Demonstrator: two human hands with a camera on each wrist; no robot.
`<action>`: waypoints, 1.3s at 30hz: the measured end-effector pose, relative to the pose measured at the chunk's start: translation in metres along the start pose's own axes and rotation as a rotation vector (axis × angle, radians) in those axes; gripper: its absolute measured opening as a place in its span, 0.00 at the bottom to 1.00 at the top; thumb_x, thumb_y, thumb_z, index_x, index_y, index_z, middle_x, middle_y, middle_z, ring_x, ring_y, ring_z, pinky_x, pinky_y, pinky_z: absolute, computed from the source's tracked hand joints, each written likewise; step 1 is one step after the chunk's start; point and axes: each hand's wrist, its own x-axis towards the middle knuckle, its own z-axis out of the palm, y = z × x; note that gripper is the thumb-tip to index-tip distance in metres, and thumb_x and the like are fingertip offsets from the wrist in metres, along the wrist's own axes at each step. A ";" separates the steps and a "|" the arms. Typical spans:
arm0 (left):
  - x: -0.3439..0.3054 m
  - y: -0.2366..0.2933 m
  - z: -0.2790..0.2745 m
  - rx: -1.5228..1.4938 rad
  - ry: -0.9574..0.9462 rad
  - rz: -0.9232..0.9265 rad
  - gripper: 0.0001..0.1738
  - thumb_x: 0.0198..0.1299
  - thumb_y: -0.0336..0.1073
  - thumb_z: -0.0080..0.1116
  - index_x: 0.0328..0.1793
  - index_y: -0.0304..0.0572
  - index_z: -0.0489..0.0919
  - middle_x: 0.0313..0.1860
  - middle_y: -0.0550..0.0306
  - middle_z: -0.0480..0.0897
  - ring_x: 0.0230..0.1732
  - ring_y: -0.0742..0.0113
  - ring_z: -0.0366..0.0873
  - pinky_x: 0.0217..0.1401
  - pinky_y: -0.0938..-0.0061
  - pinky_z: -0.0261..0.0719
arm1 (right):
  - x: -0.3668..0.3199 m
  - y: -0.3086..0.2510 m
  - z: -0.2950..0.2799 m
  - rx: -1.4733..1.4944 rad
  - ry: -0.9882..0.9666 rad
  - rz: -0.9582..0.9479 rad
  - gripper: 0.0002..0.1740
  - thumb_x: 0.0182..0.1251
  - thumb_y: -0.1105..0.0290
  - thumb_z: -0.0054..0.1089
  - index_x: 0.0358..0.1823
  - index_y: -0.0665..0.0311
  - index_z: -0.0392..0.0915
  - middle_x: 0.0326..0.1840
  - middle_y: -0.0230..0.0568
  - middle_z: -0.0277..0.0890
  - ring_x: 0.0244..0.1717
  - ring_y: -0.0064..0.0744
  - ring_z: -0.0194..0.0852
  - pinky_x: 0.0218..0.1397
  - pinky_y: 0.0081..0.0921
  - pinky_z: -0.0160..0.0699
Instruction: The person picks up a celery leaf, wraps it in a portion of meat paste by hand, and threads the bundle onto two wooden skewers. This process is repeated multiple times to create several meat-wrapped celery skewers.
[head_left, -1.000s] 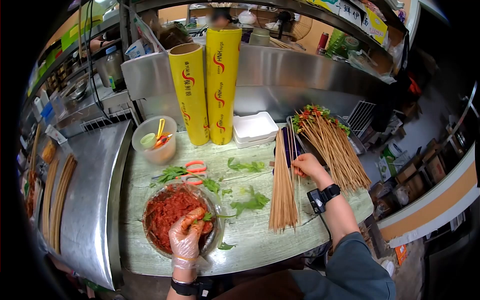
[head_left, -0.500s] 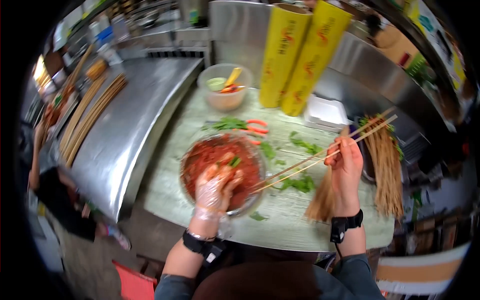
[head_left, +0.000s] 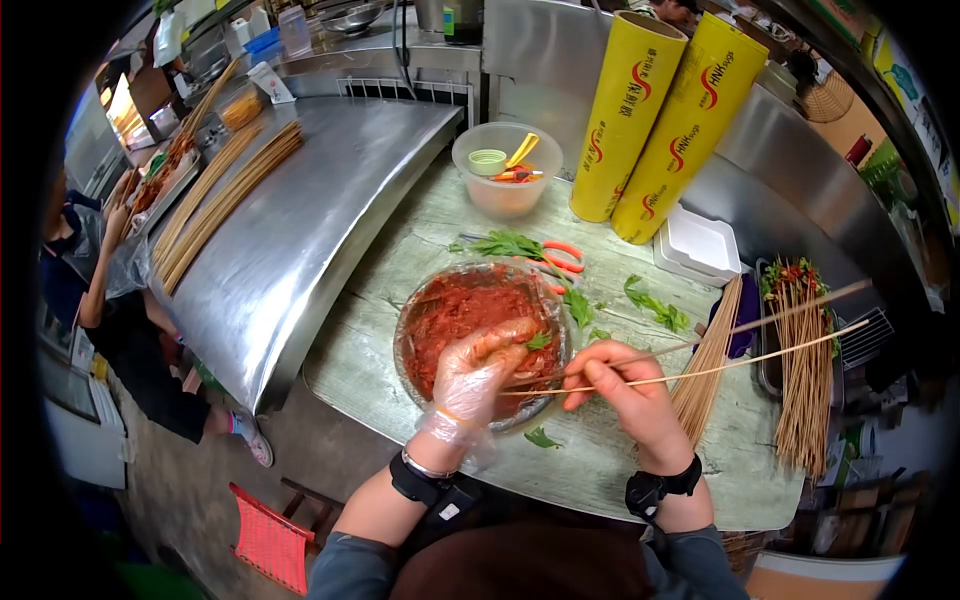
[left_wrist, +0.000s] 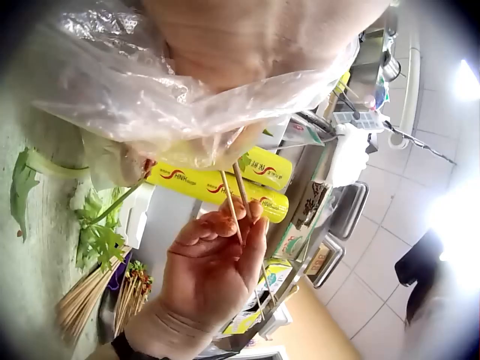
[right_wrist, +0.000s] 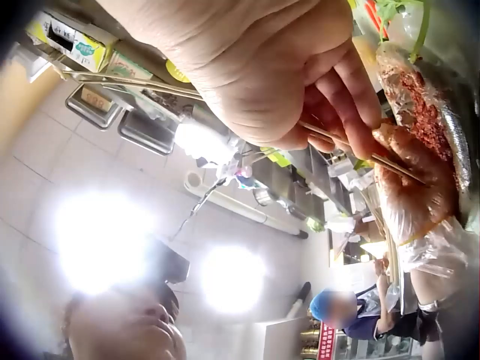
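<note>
My left hand [head_left: 478,372], in a clear plastic glove smeared red, is over a bowl [head_left: 402,372] of red minced meat [head_left: 455,310]. Its curled fingers hold a leafy green sprig [head_left: 539,341], whose stem and leaves show beside the glove in the left wrist view. My bare right hand [head_left: 628,392] pinches two bamboo skewers [head_left: 745,371] between thumb and fingers. Their lower ends reach the gloved palm, as the right wrist view [right_wrist: 405,172] shows. What else lies inside the left hand is hidden.
A fan of loose skewers [head_left: 708,375] and a tray of loaded skewers [head_left: 803,390] lie on the right. Behind stand two yellow film rolls [head_left: 630,120], white trays [head_left: 697,243] and a plastic tub [head_left: 505,190]. Orange-handled scissors [head_left: 563,257] lie past the bowl. Another person [head_left: 130,330] works at far left.
My right hand has picked up two skewers from the loose bundle and brought them left to the gloved hand. The head view has swung left. The left hand stays over the bowl.
</note>
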 end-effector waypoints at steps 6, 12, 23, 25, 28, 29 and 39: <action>-0.001 0.001 0.007 0.232 -0.064 0.013 0.15 0.59 0.17 0.48 0.52 0.28 0.79 0.47 0.53 0.82 0.46 0.70 0.79 0.51 0.76 0.79 | 0.004 0.007 -0.046 0.367 0.257 -0.107 0.14 0.75 0.65 0.40 0.40 0.69 0.72 0.31 0.45 0.77 0.27 0.31 0.79 0.30 0.24 0.83; 0.001 -0.007 0.003 0.341 -0.069 0.020 0.21 0.54 0.14 0.43 0.53 0.28 0.78 0.50 0.52 0.81 0.49 0.70 0.78 0.55 0.76 0.77 | 0.008 0.021 -0.051 0.384 0.267 -0.065 0.14 0.75 0.63 0.41 0.41 0.67 0.70 0.28 0.43 0.77 0.26 0.30 0.79 0.30 0.22 0.81; 0.002 -0.002 -0.002 -0.074 -0.118 -0.111 0.21 0.58 0.20 0.50 0.59 0.26 0.73 0.49 0.46 0.79 0.46 0.61 0.80 0.52 0.68 0.81 | 0.004 0.010 -0.048 0.182 0.262 -0.057 0.14 0.75 0.63 0.42 0.41 0.67 0.71 0.29 0.41 0.77 0.27 0.29 0.79 0.32 0.22 0.80; 0.002 0.002 -0.003 -0.118 -0.169 -0.123 0.20 0.60 0.21 0.53 0.60 0.28 0.72 0.52 0.48 0.79 0.48 0.64 0.79 0.52 0.73 0.80 | 0.002 0.006 -0.047 0.146 0.269 -0.063 0.14 0.75 0.63 0.42 0.41 0.67 0.71 0.30 0.41 0.77 0.27 0.29 0.79 0.34 0.22 0.80; 0.006 -0.008 -0.001 -0.010 -0.073 -0.097 0.19 0.59 0.24 0.57 0.57 0.26 0.74 0.47 0.46 0.81 0.44 0.59 0.81 0.49 0.66 0.84 | 0.001 0.003 -0.043 0.094 0.259 -0.076 0.14 0.75 0.63 0.43 0.39 0.68 0.72 0.30 0.42 0.76 0.27 0.29 0.78 0.33 0.22 0.80; 0.006 -0.008 -0.001 0.011 -0.061 -0.086 0.19 0.58 0.24 0.57 0.57 0.27 0.74 0.47 0.46 0.81 0.44 0.60 0.81 0.48 0.67 0.84 | 0.000 0.002 -0.042 0.077 0.252 -0.082 0.15 0.74 0.63 0.43 0.39 0.68 0.72 0.30 0.42 0.75 0.26 0.29 0.77 0.32 0.22 0.79; 0.009 -0.007 -0.010 -0.273 0.096 0.017 0.14 0.60 0.23 0.55 0.53 0.29 0.76 0.47 0.49 0.80 0.44 0.60 0.81 0.46 0.65 0.87 | 0.001 0.007 -0.045 0.292 0.162 -0.181 0.15 0.74 0.64 0.42 0.43 0.70 0.72 0.39 0.43 0.74 0.38 0.38 0.82 0.40 0.25 0.81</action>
